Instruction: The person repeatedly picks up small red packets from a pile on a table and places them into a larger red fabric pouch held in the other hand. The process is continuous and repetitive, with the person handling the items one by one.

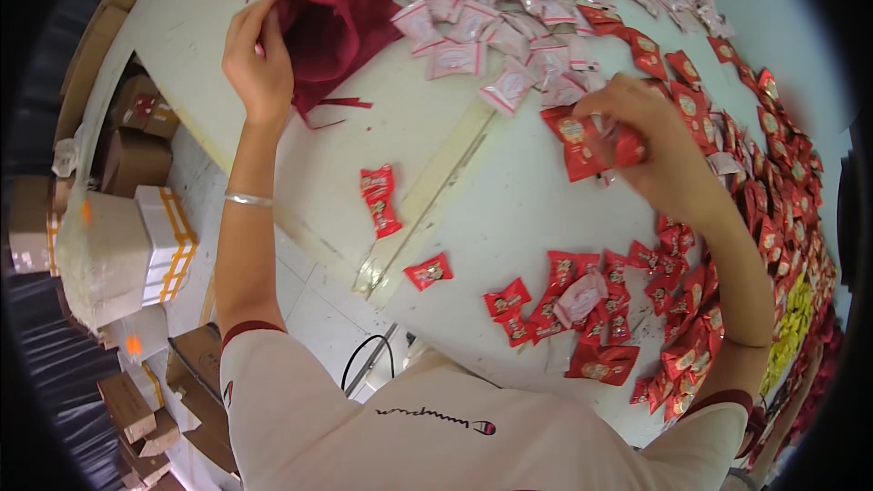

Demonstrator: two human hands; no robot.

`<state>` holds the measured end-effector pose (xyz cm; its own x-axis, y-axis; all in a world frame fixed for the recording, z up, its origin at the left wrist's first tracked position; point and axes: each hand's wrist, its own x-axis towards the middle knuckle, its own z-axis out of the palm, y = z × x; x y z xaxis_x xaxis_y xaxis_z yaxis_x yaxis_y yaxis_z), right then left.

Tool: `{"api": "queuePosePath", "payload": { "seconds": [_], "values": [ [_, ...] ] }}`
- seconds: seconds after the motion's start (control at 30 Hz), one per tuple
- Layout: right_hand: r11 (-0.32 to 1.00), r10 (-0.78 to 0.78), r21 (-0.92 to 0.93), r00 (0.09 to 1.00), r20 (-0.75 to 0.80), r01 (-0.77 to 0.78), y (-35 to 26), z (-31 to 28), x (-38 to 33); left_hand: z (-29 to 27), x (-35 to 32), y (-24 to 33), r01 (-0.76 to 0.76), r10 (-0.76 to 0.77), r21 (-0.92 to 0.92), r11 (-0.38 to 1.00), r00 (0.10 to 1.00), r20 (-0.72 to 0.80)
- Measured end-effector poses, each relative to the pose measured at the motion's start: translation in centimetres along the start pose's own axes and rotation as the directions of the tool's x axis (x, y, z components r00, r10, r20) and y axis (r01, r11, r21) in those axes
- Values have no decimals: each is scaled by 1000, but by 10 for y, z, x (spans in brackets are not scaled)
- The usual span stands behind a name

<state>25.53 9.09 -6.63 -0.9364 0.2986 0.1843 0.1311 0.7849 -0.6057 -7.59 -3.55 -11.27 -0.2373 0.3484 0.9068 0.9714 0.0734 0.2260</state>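
While cardboard boxes (136, 159) sit stacked on the floor at far left, the left hand (259, 59) pinches the edge of a dark red cloth bag (332, 27) lying on the white tabletop (436, 191). Pale pink sachets (496, 27) lie heaped beyond. Farther right, the right hand (650, 132) has its grip clamped on several red sachets (582, 141), with more red packets (673, 300) scattered nearby.

I was looking down at what appeared to be a small packing workshop or stockroom. A broad white worktable (455, 182) was strewn with red candy sachets (582, 300) and pale pink sachets (509, 0) in loose heaps. Beside it, on the floor, stood stacked cardboard boxes (136, 159) and white cartons banded with orange tape (168, 241).
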Motion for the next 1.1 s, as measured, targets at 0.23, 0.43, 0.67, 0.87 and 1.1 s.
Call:
{"api": "queuePosePath", "payload": {
  "seconds": [0.23, 0.43, 0.67, 0.87, 1.1],
  "values": [
    [985, -173, 7, 977, 126, 174, -41, 104, 43, -10, 17, 18, 108, -116, 43, 993, 959, 257],
    [967, -256, 32, 964, 71, 254, -40, 159, 93, 18, 35, 32, 58, -81, 57, 997, 792, 605],
    [986, 72, 147, 997, 23, -75, -16, 51, 27, 18, 48, -40, 43, -30, -13, 999, 856, 515],
    [772, 635, 366, 653, -414, -519, 3, -68, -230, 2, 67, 4, 775, -426, -254, 578, 553, 716],
    [425, 753, 146, 259, -605, -893, -9, -76, -457, 7, 100, 94, 600, -179, -324, 732, 628, 757]
  ]
}}
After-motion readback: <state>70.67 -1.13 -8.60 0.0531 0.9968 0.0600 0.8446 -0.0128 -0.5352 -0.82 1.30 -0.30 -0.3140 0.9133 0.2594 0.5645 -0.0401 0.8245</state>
